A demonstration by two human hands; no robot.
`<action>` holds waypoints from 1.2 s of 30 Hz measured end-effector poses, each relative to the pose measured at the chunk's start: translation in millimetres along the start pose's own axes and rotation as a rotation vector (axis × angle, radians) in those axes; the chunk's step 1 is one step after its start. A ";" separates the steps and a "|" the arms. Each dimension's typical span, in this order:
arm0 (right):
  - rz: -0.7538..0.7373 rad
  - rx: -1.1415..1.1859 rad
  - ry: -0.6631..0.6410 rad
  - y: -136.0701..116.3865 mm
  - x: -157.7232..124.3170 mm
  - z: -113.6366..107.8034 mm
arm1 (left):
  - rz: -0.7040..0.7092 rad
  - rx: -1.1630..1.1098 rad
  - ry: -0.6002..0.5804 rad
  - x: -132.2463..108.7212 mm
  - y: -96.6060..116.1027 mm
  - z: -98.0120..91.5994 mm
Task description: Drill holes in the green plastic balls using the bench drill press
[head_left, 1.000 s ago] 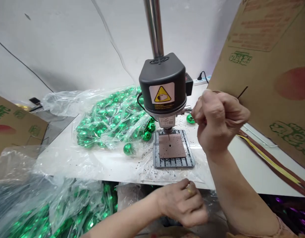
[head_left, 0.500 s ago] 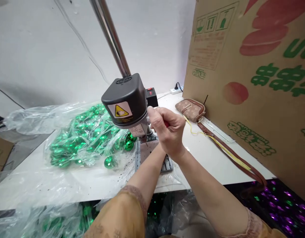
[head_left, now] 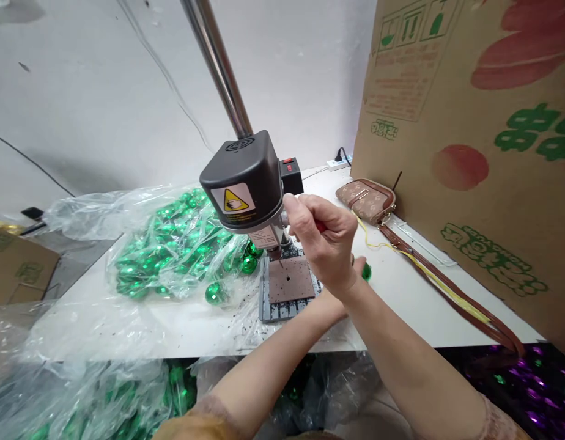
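Observation:
My right hand (head_left: 326,238) is closed round the red-tipped feed lever (head_left: 320,227) at the side of a small bench drill press (head_left: 241,183). My left arm crosses beneath the right one. Most of my left hand (head_left: 358,266) is hidden behind the right forearm; a shiny green faceted ball (head_left: 366,272) shows at its fingertips, to the right of the drill. Under the drill bit a brown board (head_left: 291,290) with a small dark hole lies on the grey slotted base (head_left: 273,313), dusted with dark chips.
Left of the drill, a clear plastic bag (head_left: 167,250) of green balls spreads over the white table (head_left: 186,333); one loose ball (head_left: 214,293) lies in front. At the right are a brown purse (head_left: 365,200) with a strap and a large cardboard box (head_left: 415,140). Purple balls (head_left: 534,391) sit below.
My left hand has moved right from the drill base to beyond my right forearm, uncovering the brown board. My right hand stays on the lever. The view has shifted slightly left.

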State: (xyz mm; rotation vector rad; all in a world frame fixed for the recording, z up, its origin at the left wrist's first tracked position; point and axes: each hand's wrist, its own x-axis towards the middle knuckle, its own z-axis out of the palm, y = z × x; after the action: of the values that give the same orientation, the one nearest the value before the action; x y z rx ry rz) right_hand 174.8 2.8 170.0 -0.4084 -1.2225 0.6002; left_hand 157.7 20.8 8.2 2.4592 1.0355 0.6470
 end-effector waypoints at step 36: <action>-0.116 -0.068 0.096 4.5 -2.2 6.2 | -0.302 -0.158 0.396 -115.7 -86.8 -89.5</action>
State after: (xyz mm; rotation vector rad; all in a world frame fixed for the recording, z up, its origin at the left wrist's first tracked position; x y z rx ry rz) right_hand 167.5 4.7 167.5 -0.4157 -1.1688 0.4360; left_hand -11.9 7.1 6.3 2.0254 1.4061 1.0907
